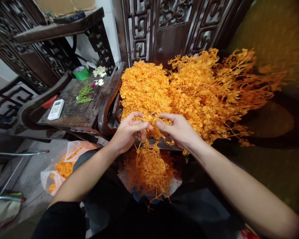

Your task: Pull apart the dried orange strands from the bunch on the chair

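Both hands meet in front of the orange heaps, with fingers pinched round a small orange artificial flower sprig (153,118). My left hand (133,127) is closed on its left side, thumb against the fingers. From the right, my right hand (175,127) pinches the same sprig. Behind them rises a dense pile of orange flower heads (146,86). Beside it to the right spreads a heap of branching orange sprigs (209,96). Below my hands, between the legs, lies a tangle of orange stems (151,166). The fingertips partly hide the held sprig.
At left, a dark wooden side table (74,111) bears a white remote control (56,109), green tape (81,73), green stems (84,94) and white flowers (99,71). A plastic bag (69,149) with orange pieces lies on the floor. Carved wooden panels (173,39) stand behind.
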The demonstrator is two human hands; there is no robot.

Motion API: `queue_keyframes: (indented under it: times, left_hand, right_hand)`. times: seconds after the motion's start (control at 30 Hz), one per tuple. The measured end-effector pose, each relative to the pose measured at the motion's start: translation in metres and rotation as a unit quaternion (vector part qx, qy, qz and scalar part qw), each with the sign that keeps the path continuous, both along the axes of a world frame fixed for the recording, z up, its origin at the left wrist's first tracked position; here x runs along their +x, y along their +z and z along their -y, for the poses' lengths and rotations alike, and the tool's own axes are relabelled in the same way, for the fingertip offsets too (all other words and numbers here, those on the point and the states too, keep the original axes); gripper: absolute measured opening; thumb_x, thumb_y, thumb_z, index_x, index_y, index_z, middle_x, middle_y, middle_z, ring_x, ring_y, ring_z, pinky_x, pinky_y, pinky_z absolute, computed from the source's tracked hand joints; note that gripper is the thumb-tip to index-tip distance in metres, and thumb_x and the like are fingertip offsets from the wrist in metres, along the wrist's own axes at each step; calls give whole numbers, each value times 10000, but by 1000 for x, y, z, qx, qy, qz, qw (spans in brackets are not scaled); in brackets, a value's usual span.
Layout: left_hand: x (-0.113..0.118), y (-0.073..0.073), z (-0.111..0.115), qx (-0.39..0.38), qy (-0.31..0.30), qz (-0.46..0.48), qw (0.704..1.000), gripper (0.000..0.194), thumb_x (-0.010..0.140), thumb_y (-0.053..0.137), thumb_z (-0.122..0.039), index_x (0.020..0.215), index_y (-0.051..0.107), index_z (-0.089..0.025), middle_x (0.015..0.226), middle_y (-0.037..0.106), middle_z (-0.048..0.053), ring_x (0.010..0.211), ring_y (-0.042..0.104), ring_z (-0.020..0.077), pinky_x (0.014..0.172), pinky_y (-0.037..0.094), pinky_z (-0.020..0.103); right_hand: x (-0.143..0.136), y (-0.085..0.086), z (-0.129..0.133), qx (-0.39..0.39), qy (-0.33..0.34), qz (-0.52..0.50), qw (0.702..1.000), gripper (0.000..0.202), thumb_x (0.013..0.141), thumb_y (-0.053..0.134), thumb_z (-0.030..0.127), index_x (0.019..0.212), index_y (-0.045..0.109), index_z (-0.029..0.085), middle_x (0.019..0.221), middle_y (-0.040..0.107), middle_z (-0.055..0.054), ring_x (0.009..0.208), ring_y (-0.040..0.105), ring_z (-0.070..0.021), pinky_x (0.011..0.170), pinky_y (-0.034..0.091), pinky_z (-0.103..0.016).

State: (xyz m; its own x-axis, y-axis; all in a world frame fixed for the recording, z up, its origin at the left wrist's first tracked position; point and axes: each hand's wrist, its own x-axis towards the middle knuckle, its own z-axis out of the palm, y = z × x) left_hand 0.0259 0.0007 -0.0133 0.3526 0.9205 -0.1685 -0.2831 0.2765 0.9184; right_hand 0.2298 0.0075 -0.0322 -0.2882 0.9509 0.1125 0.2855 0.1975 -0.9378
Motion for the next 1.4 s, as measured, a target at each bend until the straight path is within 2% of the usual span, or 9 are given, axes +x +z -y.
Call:
queue_keyframes:
  times: [0.1,0.27,0.4,0.53,0.7,0.9,1.1,1.27,1.4]
  left_hand:
    - [2,-7,3,65,38,-73,995,285,773,838,-300,893,602,-194,591,644,-45,466,571,86,464,398,204]
    - [-1,-13,11,204,80,-233,948,189,823,799,-317,885,690,-175,679,666,-2,564,618,101,536,456,231]
    - [-5,-4,12,138,32,-165,976,314,830,799,-353,1015,593,-204,806,653,-21,532,585,71,492,415,210]
    - [-7,0,7,140,-15,-191,971,262,900,717,-428,974,639,-189,672,559,-46,496,458,63,476,336,217]
    - [-12,-3,5,225,22,-299,927,286,898,718,-403,737,653,-176,606,483,-36,553,367,87,519,271,249]
    - [-10,-3,1,133,77,-177,972,312,817,797,-403,705,608,-181,567,443,-64,514,318,71,519,259,250]
    - [-10,0,-10,124,55,-186,973,350,768,825,-444,700,622,-168,573,484,-55,512,336,68,522,255,248]
    - [-6,3,-11,234,-11,-341,911,265,893,693,-415,787,717,-174,677,613,-2,611,474,114,605,342,267]
    - [-3,15,4,371,48,-414,830,338,927,639,-297,608,624,-184,563,497,-20,547,396,104,597,284,298]
  right_hand:
    - [-11,5,5,-67,28,-31,997,573,873,644,708,1049,751,173,566,520,29,492,427,-116,490,366,-281]
    - [-20,13,11,-11,-29,-22,999,461,880,681,631,942,704,175,779,679,-34,640,564,-150,599,453,-301]
    - [-14,14,9,39,-10,28,999,393,918,654,582,916,683,190,826,699,-37,738,628,-181,662,468,-310]
    - [-9,14,8,120,29,150,981,346,957,628,490,778,600,196,769,646,-43,721,594,-188,667,426,-320]
    - [-2,12,6,208,26,241,948,210,934,558,276,738,513,212,766,594,-64,710,567,-207,668,410,-346]
    - [-4,19,5,245,-19,271,930,186,862,545,201,710,442,227,739,587,-71,678,546,-214,654,398,-364]
    - [-8,22,9,259,-77,350,897,108,874,517,190,803,599,186,824,641,-101,685,567,-217,610,368,-364]
    - [-13,17,12,255,-49,355,898,180,903,522,236,920,678,149,910,690,-126,707,607,-226,592,352,-359]
    - [-6,9,-6,198,-84,424,880,171,830,563,186,911,702,130,885,691,-146,643,596,-216,574,325,-346]
